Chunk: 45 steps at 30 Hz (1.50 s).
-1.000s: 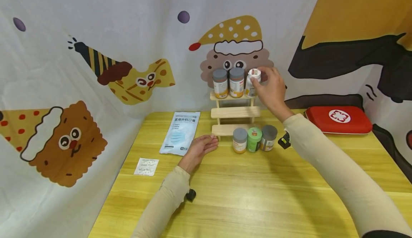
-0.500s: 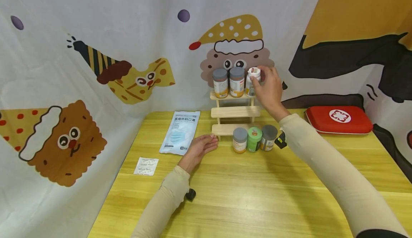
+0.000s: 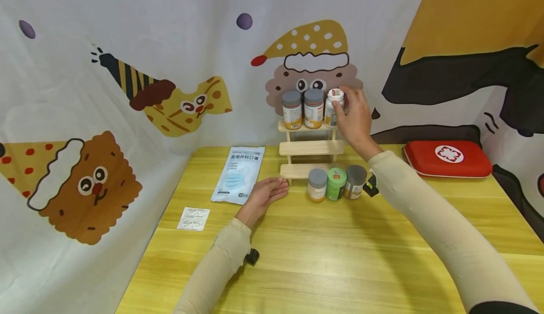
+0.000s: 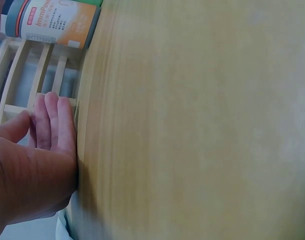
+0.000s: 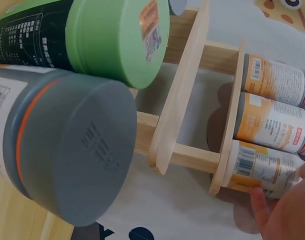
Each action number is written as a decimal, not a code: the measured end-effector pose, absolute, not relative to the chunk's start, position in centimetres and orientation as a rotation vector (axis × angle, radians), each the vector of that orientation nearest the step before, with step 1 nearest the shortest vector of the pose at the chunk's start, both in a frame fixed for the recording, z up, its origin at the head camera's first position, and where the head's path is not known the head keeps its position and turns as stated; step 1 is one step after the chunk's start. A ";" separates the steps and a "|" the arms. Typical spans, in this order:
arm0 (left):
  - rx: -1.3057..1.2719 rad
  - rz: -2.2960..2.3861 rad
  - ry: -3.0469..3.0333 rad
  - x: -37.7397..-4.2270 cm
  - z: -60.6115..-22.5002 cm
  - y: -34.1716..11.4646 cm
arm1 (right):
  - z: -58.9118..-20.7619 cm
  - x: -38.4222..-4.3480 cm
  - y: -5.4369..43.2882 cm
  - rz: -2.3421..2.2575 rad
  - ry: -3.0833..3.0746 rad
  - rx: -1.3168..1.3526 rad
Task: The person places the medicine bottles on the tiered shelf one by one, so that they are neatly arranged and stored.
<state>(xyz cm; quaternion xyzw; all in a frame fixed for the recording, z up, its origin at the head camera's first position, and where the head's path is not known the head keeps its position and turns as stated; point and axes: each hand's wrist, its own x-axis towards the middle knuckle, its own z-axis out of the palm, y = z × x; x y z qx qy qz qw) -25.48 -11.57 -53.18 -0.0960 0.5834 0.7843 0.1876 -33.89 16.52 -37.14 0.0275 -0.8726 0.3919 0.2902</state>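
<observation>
The right hand (image 3: 356, 118) grips a white bottle (image 3: 333, 108) between thumb and fingers. The bottle lies at 10 o'clock from the middle of this hand, its long axis upright, at the right end of the top step of the stand (image 3: 310, 148). The right hand is the nearer; from the left hand (image 3: 264, 196), the bottle lies at 1 o'clock. The left hand grasps nothing, its fingers extended to the stand's lower left foot; whether they press on it cannot be told.

At 9 o'clock, just beside the bottle, two grey-lidded jars (image 3: 313, 109) share its step. At 6 o'clock, a green jar (image 3: 336, 185) stands on the bench (image 3: 323, 248) between two others. Outward: mask packet (image 3: 239, 170), 10 o'clock from the left hand; red case (image 3: 463, 163), 4 o'clock from the right.
</observation>
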 end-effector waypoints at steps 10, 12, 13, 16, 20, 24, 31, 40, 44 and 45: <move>-0.276 2.199 1.646 -25.5 -53.5 -11.5 | -37.7 -33.9 16.4 1.017 -2.322 0.027; -0.275 2.200 1.652 -25.5 -53.5 -11.5 | -37.7 -33.9 16.5 1.022 -2.323 0.036; -0.277 2.202 1.653 -25.5 -53.5 -11.6 | -37.7 -33.8 16.5 1.026 -2.323 0.042; -0.271 2.203 1.657 -25.5 -53.4 -11.6 | -37.8 -33.5 16.8 1.039 -2.325 0.057; -0.267 2.198 1.655 -25.5 -53.3 -11.5 | -37.8 -32.9 17.5 1.060 -2.323 0.071; -0.274 2.196 1.660 -25.6 -53.2 -11.5 | -37.9 -32.0 18.0 1.077 -2.310 0.105; -0.280 2.192 1.667 -25.4 -53.3 -11.5 | -38.7 -30.2 18.8 1.101 -2.278 0.201; -0.268 2.179 1.682 -25.3 -53.3 -11.6 | -39.8 -28.2 19.6 1.130 -2.304 0.259; -0.263 2.171 1.690 -25.3 -53.3 -11.5 | -40.5 -27.2 20.0 1.133 -2.326 0.310; -0.261 2.171 1.691 -25.3 -53.3 -11.5 | -40.8 -27.0 20.1 1.134 -2.333 0.324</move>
